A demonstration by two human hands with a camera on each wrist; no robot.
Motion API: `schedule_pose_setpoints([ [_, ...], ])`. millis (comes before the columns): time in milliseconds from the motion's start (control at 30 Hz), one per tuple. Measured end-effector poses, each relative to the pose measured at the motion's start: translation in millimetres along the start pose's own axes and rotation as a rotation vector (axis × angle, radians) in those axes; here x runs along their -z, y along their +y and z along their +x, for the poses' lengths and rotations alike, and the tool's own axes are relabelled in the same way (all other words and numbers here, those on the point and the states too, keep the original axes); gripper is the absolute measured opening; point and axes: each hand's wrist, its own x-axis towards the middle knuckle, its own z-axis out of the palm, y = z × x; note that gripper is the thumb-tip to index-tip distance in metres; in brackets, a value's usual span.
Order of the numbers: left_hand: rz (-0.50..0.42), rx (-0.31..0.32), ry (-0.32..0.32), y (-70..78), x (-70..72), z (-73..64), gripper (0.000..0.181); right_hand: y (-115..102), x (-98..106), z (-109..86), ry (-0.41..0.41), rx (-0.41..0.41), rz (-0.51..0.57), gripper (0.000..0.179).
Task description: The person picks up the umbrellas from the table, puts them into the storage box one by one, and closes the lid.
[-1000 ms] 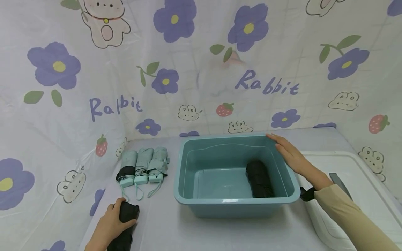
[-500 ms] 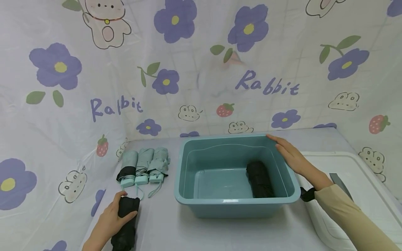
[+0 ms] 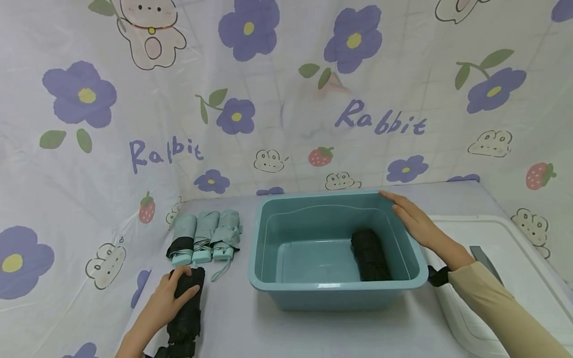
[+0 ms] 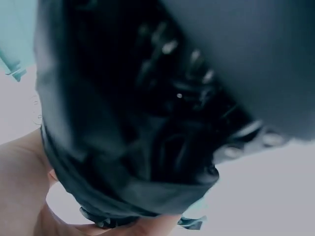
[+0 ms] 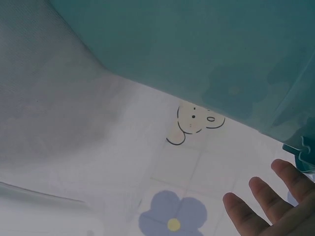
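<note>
In the head view my left hand grips a black folded umbrella, thumb on its right side and fingers on its left. Close up, the dark fabric of this umbrella fills most of the left wrist view; whether it touches the table cannot be told. Just beyond it, three mint-green folded umbrellas lie side by side. My right hand rests with fairly straight fingers on the right rim of a teal plastic bin. Inside the bin, against its right side, is another black folded umbrella.
A white lid with a grey handle lies on the table right of the bin, under my right forearm. Behind the table hangs a patterned curtain, which also runs along the left side.
My left hand has moved forward with the black umbrella, toward the mint-green ones, and now covers some of their wrist loops. More of the umbrella's lower end shows. The right hand stays on the rim.
</note>
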Motion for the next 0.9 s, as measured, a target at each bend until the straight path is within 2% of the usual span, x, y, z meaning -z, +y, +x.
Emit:
schedule_pose_setpoints([
  [233, -0.077, -0.144, 0.079, 6.7, 5.1, 12.2, 0.032, 0.7, 0.7, 0.9, -0.007, -0.006, -0.002, 0.044],
  [500, -0.174, -0.241, 0.112, 25.6, 11.6, 22.2, 0.027, 1.0, 0.4, 0.2, -0.012, -0.012, -0.001, 0.044],
  [700, -0.267, -0.251, 0.103, 35.6, 19.0, 32.6, 0.028, 1.0, 1.3, 0.5, -0.008, -0.01, 0.0, 0.044],
  [800, -0.328, -0.236, 0.065, 41.3, 25.0, 36.5, 0.031, 0.5, 1.0, 0.5, -0.014, -0.024, -0.002, 0.044],
  [900, -0.405, -0.19, 0.01, 48.6, 31.2, 39.7, 0.035, 0.2, 0.7, 0.2, -0.017, -0.03, -0.005, 0.044],
])
